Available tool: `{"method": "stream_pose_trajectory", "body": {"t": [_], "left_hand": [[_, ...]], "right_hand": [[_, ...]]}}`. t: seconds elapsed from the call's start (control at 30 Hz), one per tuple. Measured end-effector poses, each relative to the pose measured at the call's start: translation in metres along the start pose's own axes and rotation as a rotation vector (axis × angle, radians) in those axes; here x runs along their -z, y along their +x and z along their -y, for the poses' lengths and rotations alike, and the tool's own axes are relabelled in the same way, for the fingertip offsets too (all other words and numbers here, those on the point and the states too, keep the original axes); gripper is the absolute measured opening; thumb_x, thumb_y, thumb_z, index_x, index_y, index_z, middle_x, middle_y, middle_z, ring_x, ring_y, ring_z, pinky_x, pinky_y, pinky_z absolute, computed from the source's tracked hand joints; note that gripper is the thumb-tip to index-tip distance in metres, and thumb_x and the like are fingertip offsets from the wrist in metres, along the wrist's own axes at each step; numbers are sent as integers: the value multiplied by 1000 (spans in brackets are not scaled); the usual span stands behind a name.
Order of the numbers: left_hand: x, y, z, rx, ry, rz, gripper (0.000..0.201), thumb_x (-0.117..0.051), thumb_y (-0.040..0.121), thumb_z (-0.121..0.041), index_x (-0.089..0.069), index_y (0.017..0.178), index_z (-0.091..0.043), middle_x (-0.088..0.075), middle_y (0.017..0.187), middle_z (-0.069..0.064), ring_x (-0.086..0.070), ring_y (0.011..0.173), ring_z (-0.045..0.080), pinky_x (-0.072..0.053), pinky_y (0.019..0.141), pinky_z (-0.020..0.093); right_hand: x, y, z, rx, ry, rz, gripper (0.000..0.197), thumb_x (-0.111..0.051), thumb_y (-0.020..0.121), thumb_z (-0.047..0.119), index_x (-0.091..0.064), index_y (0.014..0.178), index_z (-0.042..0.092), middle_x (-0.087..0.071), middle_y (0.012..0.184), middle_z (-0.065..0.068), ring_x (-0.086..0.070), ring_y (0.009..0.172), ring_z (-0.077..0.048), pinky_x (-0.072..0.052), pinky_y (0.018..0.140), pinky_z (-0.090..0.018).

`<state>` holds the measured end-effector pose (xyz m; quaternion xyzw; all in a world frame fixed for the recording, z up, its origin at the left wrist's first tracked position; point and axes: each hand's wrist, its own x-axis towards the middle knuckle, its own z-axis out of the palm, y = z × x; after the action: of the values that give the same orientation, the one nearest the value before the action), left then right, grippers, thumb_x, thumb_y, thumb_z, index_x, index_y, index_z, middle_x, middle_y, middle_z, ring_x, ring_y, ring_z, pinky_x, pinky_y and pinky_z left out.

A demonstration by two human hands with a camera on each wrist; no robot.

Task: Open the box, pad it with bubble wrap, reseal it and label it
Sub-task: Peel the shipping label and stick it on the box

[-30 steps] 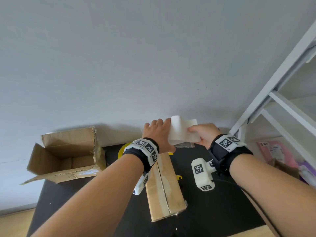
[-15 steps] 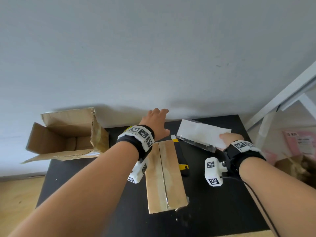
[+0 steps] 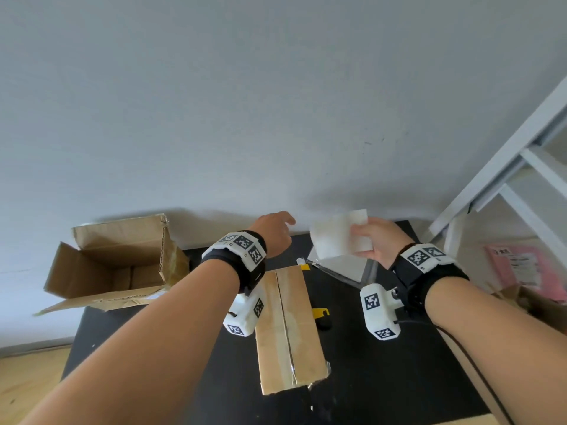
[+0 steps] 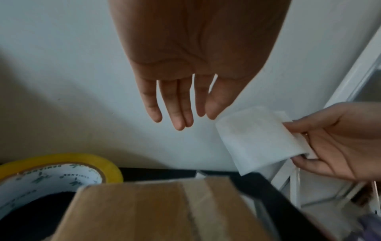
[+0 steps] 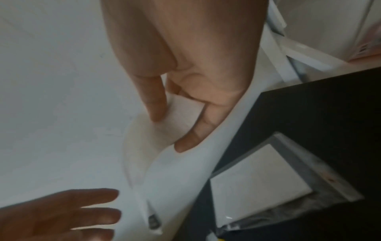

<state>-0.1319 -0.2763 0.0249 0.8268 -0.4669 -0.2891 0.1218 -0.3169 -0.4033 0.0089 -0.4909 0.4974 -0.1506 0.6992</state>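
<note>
A long cardboard box [image 3: 290,329] lies taped shut along its middle seam on the black table [image 3: 383,378]; its near end shows in the left wrist view [image 4: 164,210]. My right hand [image 3: 372,242] pinches a white label sheet [image 3: 337,234] between thumb and fingers, lifted above the table's far edge; the sheet [image 4: 255,140] curls, and its underside [image 5: 164,163] bends in the right wrist view. My left hand [image 3: 274,234] hovers just left of the sheet, fingers [image 4: 177,104] straight and holding nothing. A pack of labels in clear plastic [image 3: 343,269] lies beneath.
An open empty cardboard box [image 3: 116,262] lies on its side at the table's left. A yellow tape roll [image 4: 51,172] sits behind the sealed box. A yellow and black knife [image 3: 320,315] lies right of the box. White shelving [image 3: 506,185] and a pink parcel [image 3: 518,268] stand at right.
My right hand went down to the label pack and has come back up holding the white sheet. My left hand let go of the sheet and now hovers open beside it.
</note>
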Motion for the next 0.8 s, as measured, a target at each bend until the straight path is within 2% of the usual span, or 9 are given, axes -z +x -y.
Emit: {"method": "stream_pose_trajectory", "body": {"t": [0.1,0.2,0.27,0.33,0.37,0.47,0.53,0.63,0.8], "left_hand": [[13,-9,-6,36,-362,39,47,-50,94,-4,-42,140,-11,-59,125,10,-56,112,27,-46,88,31],[33,-25,-2,7,-786,227,43,-38,96,10,-36,138,2,-53,130,29,-57,112,40,-48,86,37],[42,-33,6,-62,-820,276,40,-37,94,16,-42,133,4,-54,129,29,-67,100,30,-55,82,30],[46,-41,8,-100,-727,229,35,-48,90,16,-54,122,1,-64,119,18,-71,84,9,-57,77,20],[47,-45,9,-96,-699,216,32,-54,88,14,-59,117,0,-68,114,14,-71,84,6,-57,78,19],[46,-51,13,-55,-677,228,23,-64,86,7,-67,106,-4,-74,98,5,-70,96,17,-55,90,29],[47,-55,14,-11,-810,282,16,-56,91,7,-63,101,-2,-74,92,11,-72,87,21,-56,87,32],[48,-62,10,38,-916,248,7,-55,95,-7,-61,99,-6,-72,95,14,-73,80,19,-57,81,32],[51,-69,6,44,-858,130,10,-63,91,-14,-58,83,-12,-67,64,1,-68,69,12,-57,82,29]], "right_hand": [[-11,-16,19,72,49,53,26,-53,93,1,-59,118,7,-61,121,-16,-58,113,-33,-53,82,-44],[-18,-26,30,119,66,44,28,-52,92,0,-59,118,7,-62,119,-17,-59,108,-34,-55,74,-42],[-21,-32,34,138,65,26,27,-52,92,0,-60,116,10,-62,117,-15,-60,104,-31,-54,68,-38],[-24,-37,35,146,75,-1,27,-53,92,1,-59,117,10,-63,116,-14,-60,101,-29,-53,66,-35],[-26,-40,36,150,78,-13,27,-53,92,1,-59,118,9,-63,114,-13,-61,98,-28,-53,65,-35],[-32,-45,35,148,83,-32,25,-53,92,0,-58,115,8,-61,112,-13,-61,94,-27,-53,65,-35],[-35,-48,34,147,80,-40,24,-54,92,0,-58,114,7,-60,114,-15,-60,98,-30,-54,67,-37],[-38,-51,33,138,56,-56,24,-57,91,0,-57,114,6,-60,115,-16,-59,100,-32,-55,69,-38],[-41,-57,32,140,12,-31,25,-61,89,1,-59,114,4,-63,110,-16,-62,92,-28,-54,61,-33]]}}
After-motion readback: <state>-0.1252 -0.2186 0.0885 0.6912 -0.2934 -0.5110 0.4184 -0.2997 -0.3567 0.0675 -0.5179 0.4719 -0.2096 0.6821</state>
